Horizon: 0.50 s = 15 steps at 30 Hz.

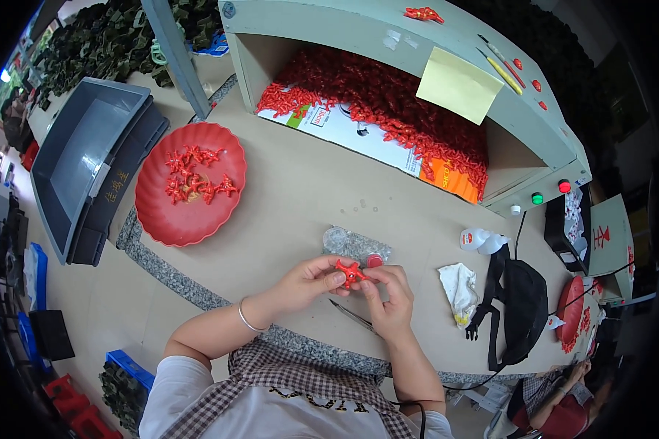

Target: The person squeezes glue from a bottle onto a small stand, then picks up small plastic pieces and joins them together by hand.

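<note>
Between my two hands is a small red star-shaped figure (351, 274), held up over the table. My left hand (315, 281) pinches it from one side, while the fingers of my right hand (389, 296) grip its other side. Just beyond my fingers lies a grey speckled stone block (358, 245) with a small red round piece (374, 260) on it. Metal tweezers (352, 314) rest on the table below my hands. To the left, a red scalloped plate (190, 233) carries several similar red figures (192, 179).
A pale shelf box (520, 150) at the back holds a heap of red pieces (388, 110). Grey bins (88, 161) stand at left. On the right are small white bottles (483, 240), a stained cloth (458, 293) and a black bag (523, 311). Another person (556, 402) sits at lower right.
</note>
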Motion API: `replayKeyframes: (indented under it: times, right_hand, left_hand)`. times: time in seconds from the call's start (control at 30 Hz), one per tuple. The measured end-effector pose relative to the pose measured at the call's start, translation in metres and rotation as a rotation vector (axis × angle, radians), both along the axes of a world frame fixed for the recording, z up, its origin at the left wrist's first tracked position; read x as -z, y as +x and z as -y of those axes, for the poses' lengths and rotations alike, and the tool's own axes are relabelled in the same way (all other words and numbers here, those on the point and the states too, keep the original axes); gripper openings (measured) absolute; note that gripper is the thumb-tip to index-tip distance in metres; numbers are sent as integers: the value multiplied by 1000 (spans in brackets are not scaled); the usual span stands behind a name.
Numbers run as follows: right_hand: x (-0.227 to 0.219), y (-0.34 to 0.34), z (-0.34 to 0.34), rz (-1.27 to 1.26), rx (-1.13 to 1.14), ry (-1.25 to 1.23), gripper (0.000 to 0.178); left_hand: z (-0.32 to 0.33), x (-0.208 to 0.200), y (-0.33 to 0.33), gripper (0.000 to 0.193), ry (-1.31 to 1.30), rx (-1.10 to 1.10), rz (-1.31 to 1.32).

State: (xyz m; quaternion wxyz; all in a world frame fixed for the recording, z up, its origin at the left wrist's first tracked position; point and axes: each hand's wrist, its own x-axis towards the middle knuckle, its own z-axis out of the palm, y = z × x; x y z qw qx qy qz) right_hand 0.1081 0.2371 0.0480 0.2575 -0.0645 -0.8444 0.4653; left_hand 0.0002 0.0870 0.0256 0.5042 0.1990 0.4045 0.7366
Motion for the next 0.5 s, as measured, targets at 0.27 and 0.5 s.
replayKeyframes:
  times: [0.27, 0.5]
  right_hand:
    - [-2, -2, 2, -39, 0, 78, 12]
    - [-2, -3, 4, -46, 19, 80, 15]
  left_hand:
    - [0, 2, -2, 32, -1, -2, -11]
    - [0, 3, -2, 34, -16, 6, -60]
